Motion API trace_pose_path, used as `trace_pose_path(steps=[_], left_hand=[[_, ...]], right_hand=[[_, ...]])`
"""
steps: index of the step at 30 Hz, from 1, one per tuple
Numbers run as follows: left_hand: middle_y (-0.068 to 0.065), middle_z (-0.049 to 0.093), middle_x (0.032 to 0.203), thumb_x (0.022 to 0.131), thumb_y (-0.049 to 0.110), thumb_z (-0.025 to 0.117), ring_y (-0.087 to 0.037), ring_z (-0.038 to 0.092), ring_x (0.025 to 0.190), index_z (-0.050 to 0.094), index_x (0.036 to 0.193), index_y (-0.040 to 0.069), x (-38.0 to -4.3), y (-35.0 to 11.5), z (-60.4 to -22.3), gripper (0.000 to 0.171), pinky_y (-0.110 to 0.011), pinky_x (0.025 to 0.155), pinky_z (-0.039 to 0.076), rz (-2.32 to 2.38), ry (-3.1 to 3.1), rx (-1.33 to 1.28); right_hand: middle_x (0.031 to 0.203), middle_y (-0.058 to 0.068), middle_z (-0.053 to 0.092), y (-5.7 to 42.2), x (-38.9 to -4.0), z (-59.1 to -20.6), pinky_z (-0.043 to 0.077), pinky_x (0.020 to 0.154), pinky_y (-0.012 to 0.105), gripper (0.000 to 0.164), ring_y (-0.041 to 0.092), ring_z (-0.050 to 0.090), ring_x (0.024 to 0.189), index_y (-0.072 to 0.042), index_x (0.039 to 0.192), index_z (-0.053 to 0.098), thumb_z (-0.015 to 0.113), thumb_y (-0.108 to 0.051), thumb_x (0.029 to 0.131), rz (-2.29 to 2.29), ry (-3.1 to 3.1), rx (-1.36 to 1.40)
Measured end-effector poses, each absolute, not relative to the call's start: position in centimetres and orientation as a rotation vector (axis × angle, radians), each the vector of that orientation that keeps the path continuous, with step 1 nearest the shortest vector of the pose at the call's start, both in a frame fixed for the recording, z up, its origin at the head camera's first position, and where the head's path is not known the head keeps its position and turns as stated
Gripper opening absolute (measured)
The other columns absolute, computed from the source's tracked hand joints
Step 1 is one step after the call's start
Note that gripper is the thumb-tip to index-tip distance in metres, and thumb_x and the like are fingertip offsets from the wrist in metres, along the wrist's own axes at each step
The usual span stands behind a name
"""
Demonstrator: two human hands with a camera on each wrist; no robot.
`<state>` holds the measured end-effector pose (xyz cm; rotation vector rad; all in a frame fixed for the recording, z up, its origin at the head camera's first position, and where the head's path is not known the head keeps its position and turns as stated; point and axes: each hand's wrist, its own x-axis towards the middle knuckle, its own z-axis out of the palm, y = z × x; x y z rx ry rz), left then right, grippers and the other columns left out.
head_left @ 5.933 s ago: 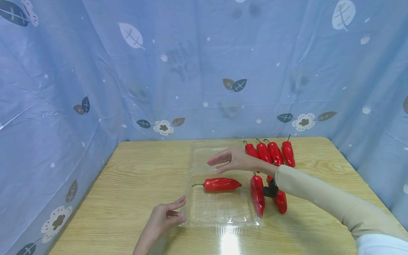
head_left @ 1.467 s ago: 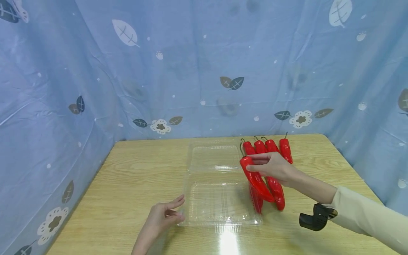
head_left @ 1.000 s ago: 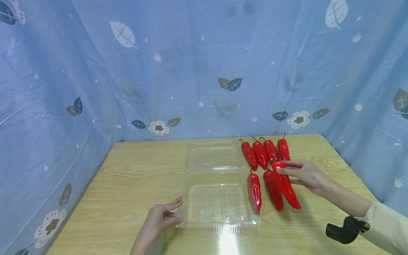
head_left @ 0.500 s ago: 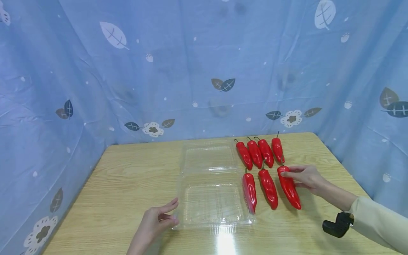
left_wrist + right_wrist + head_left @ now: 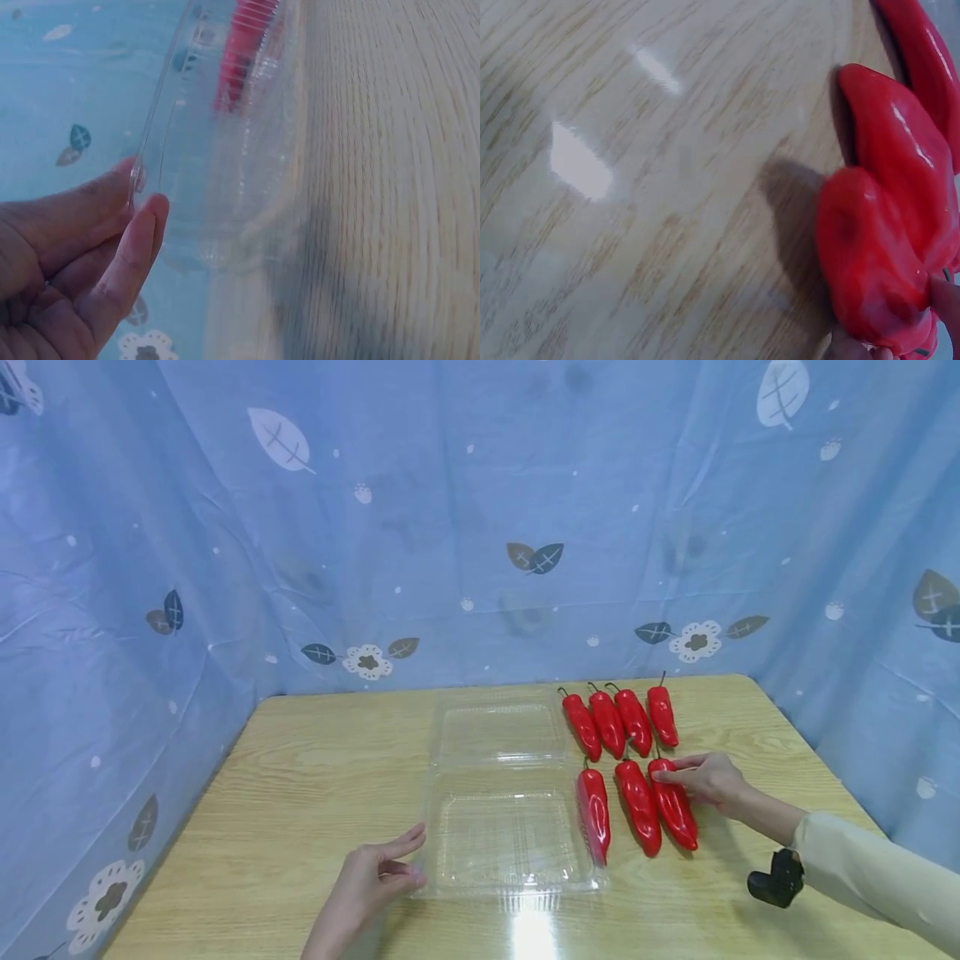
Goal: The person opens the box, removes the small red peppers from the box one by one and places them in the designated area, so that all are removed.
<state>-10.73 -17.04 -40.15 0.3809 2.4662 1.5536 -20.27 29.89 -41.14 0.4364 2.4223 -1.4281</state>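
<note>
My left hand [image 5: 366, 881] pinches the near left corner of a clear plastic clamshell box [image 5: 510, 847], which lies opened flat with its lid half [image 5: 498, 731] at the back. In the left wrist view, thumb and fingertip meet at the box's rim [image 5: 154, 112]. To the right of the box, my right hand [image 5: 712, 781] holds a long red pepper [image 5: 675, 810] near its stem end, fingers on one side and thumb on the other. The right wrist view shows this pepper [image 5: 866, 255] close beside another red pepper [image 5: 907, 157].
One red pepper [image 5: 595, 818] lies along the box's right edge, and a second pepper [image 5: 639, 806] lies between it and the held one. Behind them several red peppers [image 5: 607, 722] form a back row. Blue patterned cloth [image 5: 450, 527] hangs behind the wooden table [image 5: 330, 777].
The pepper that lay inside the box earlier was lifted out, carried right and lowered to the right end of the front row. My left hand has stayed at the box's corner.
</note>
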Motion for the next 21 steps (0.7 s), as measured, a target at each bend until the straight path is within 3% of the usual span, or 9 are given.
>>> trace_pose_path(steps=[3,6,11,12,13,16,17,19,21], left_hand=[[-0.024,0.048,0.137,0.082,0.006,0.074,-0.010,0.064,0.075,0.057,0.124,-0.010,-10.7,-17.1,-40.1,0.048,-0.020,0.071,0.057,1.545,2.469,0.425],[-0.025,0.046,0.138,0.084,0.008,0.072,-0.024,0.068,0.091,0.057,0.125,-0.009,-10.7,-17.3,-40.2,0.047,-0.024,0.078,0.058,1.545,2.460,0.475],[-0.022,0.042,0.143,0.089,0.019,0.068,-0.043,0.047,0.123,0.049,0.135,-0.004,-10.6,-17.7,-40.0,0.055,-0.041,0.093,0.051,1.484,2.533,0.483],[-0.021,0.038,0.146,0.091,0.022,0.066,-0.044,0.043,0.127,0.043,0.141,-0.001,-10.7,-17.8,-40.0,0.060,-0.046,0.098,0.047,1.459,2.570,0.466],[-0.020,0.031,0.150,0.093,0.025,0.063,-0.045,0.038,0.130,0.034,0.147,0.003,-10.8,-18.0,-39.9,0.066,-0.053,0.102,0.041,1.429,2.614,0.447],[-0.018,0.001,0.159,0.099,0.032,0.054,-0.046,0.011,0.141,0.001,0.155,0.013,-11.7,-19.0,-39.9,0.079,-0.067,0.110,0.013,1.317,2.794,0.390],[-0.016,-0.010,0.159,0.100,0.033,0.051,-0.045,0.000,0.142,-0.007,0.154,0.017,-12.1,-19.4,-39.9,0.081,-0.069,0.110,0.002,1.262,2.865,0.360],[-0.014,-0.026,0.155,0.102,0.035,0.046,-0.042,-0.020,0.139,-0.015,0.152,0.019,-13.0,-20.4,-39.9,0.081,-0.070,0.105,-0.014,1.112,3.019,0.334],[-0.013,-0.033,0.152,0.102,0.036,0.043,-0.039,-0.030,0.136,-0.014,0.153,0.017,-14.1,-21.3,-40.0,0.078,-0.071,0.101,-0.021,0.939,3.173,0.317]], right_hand=[[0.091,0.011,0.069,29.8,-20.4,-41.2,0.059,0.067,0.030,0.071,0.013,0.061,0.073,0.019,0.125,0.048,0.076,-0.031,0.083,-1.404,2.440,0.451],[0.096,0.016,0.068,29.7,-20.4,-41.1,0.059,0.070,0.032,0.076,0.015,0.062,0.075,0.019,0.126,0.046,0.076,-0.035,0.082,-1.385,2.465,0.441],[0.097,0.014,0.066,29.7,-20.0,-40.4,0.056,0.063,0.028,0.080,0.013,0.057,0.068,0.018,0.131,0.039,0.069,-0.041,0.087,-1.401,2.449,0.441],[0.092,0.013,0.063,29.9,-20.0,-40.2,0.054,0.059,0.026,0.080,0.013,0.053,0.063,0.017,0.134,0.037,0.066,-0.041,0.089,-1.407,2.449,0.441],[0.099,0.018,0.062,30.1,-20.0,-39.9,0.055,0.063,0.027,0.081,0.019,0.057,0.067,0.017,0.137,0.033,0.062,-0.043,0.091,-1.408,2.454,0.432],[0.127,0.036,0.046,31.4,-20.0,-39.0,0.055,0.086,0.041,0.082,0.041,0.058,0.100,0.015,0.144,0.019,0.047,-0.047,0.098,-1.455,2.494,0.355],[0.133,0.039,0.039,31.9,-20.0,-38.8,0.050,0.094,0.049,0.082,0.047,0.052,0.112,0.015,0.145,0.016,0.042,-0.048,0.100,-1.441,2.552,0.303],[0.145,0.041,0.019,33.1,-20.0,-38.6,0.034,0.101,0.065,0.078,0.057,0.025,0.130,0.012,0.147,0.011,0.035,-0.047,0.102,-1.377,2.719,0.164],[0.146,0.041,0.017,34.5,-20.0,-38.9,0.022,0.105,0.070,0.071,0.058,0.017,0.132,0.011,0.148,0.012,0.035,-0.040,0.104,-1.249,2.942,-0.022]])
